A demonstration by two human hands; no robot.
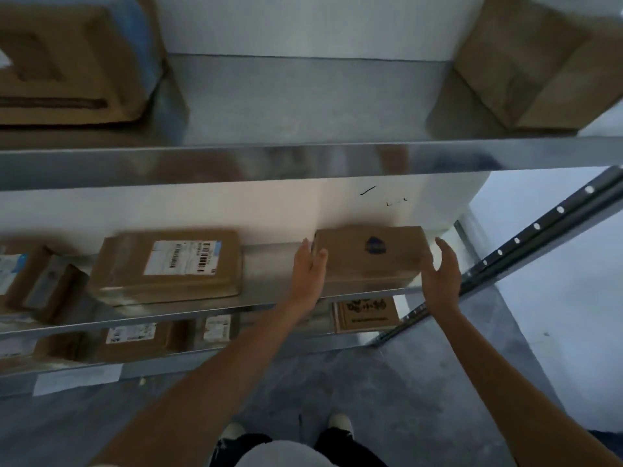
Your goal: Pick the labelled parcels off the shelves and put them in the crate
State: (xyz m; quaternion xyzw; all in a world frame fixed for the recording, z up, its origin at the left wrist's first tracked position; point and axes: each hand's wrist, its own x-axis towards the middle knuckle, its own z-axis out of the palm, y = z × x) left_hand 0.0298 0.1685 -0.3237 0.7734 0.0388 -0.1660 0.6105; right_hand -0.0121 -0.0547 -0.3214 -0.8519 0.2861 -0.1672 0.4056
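Both hands closing on a cardboard parcel at the right end of the middle shelf.

The left hand [308, 269] lies flat against the left side of the brown parcel [371, 256]; the right hand [441, 274] is spread and just beside its right side, not clearly touching, so nothing is grasped yet. The parcel rests on the metal shelf [188, 313]; a labelled parcel [168, 266] sits to its left. Next, I judge: press in from both sides and lift clear. No crate is in view.
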